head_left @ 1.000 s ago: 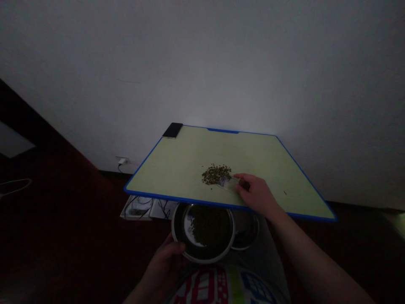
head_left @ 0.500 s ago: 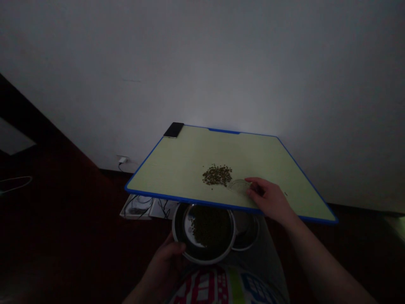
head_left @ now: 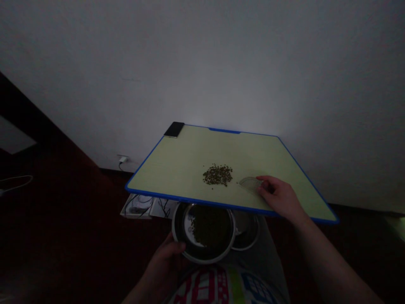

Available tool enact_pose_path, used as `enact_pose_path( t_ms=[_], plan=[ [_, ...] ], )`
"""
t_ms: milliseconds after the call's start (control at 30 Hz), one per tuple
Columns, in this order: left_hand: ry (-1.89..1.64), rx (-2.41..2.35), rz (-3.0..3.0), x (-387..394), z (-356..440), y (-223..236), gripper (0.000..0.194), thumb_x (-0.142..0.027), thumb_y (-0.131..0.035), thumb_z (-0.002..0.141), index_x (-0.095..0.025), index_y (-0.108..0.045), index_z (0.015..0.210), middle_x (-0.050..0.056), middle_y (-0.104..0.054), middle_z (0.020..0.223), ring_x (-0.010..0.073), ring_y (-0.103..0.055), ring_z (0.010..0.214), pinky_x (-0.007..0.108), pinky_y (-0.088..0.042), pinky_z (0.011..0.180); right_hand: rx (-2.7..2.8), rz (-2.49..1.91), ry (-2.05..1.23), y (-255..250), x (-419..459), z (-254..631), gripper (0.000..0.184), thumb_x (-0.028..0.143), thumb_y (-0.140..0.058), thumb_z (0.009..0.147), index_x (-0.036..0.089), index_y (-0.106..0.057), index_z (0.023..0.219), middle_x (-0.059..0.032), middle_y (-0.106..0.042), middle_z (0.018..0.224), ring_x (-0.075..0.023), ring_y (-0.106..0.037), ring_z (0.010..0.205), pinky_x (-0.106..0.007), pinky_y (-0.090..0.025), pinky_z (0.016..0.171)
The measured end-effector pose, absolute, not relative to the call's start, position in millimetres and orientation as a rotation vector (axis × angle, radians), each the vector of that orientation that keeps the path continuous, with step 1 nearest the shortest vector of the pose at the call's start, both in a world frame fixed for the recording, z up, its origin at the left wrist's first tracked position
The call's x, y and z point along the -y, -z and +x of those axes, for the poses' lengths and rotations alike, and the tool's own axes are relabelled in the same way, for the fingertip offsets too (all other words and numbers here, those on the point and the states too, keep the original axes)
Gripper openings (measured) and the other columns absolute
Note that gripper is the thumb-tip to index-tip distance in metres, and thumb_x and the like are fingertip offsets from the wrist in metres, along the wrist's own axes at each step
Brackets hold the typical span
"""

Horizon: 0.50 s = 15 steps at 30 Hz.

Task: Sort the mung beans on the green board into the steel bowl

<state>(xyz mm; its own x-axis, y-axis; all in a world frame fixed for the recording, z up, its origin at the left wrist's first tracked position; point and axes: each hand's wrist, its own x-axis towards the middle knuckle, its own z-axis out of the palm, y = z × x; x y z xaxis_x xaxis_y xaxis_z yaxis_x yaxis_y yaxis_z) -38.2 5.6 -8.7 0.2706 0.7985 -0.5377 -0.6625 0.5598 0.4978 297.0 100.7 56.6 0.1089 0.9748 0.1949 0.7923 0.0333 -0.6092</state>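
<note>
My left hand (head_left: 167, 257) grips the near left rim of a round metal bowl (head_left: 186, 252), thumb over the edge. Small dark grains (head_left: 210, 226) cover much of the bowl's bottom. On the pale green tabletop (head_left: 240, 152) lies a loose pile of small brown grains (head_left: 217, 175). To the right of that pile, my right hand (head_left: 275, 194) pinches a thin see-through piece with a curved edge (head_left: 251, 183); its exact kind is unclear. The piece is apart from the pile, with a stray grain near its left tip.
A black phone (head_left: 174, 129) lies at the table's back left corner. Behind the held bowl, a second round container (head_left: 247, 240) sits by my leg. Beneath the table are boxes with cables (head_left: 139, 206). A plug (head_left: 123, 159) sits in the wall (head_left: 202, 63).
My right hand has moved right with the see-through piece, away from the pile of grains. My left hand and the bowl have stayed in place.
</note>
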Motion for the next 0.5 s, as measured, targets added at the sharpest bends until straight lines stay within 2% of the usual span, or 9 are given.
enact_pose_path(
  t_ms=[500],
  plan=[
    [-1.021,-0.795,0.163,-5.3,-35.4,9.2,0.083,-0.002,-0.064,0.065,-0.026,-0.047,0.142,0.009,-0.078,0.111,0.0320,-0.071,0.103,0.049,-0.055,0.093,1.817,-1.756,-0.426,-59.4,-111.0,281.2,0.043,0.035,-0.055,0.078,0.012,-0.071,0.111,-0.0019,-0.062,0.067,-0.0156,-0.054,0.057,-0.029,-0.042,0.057]
  ],
)
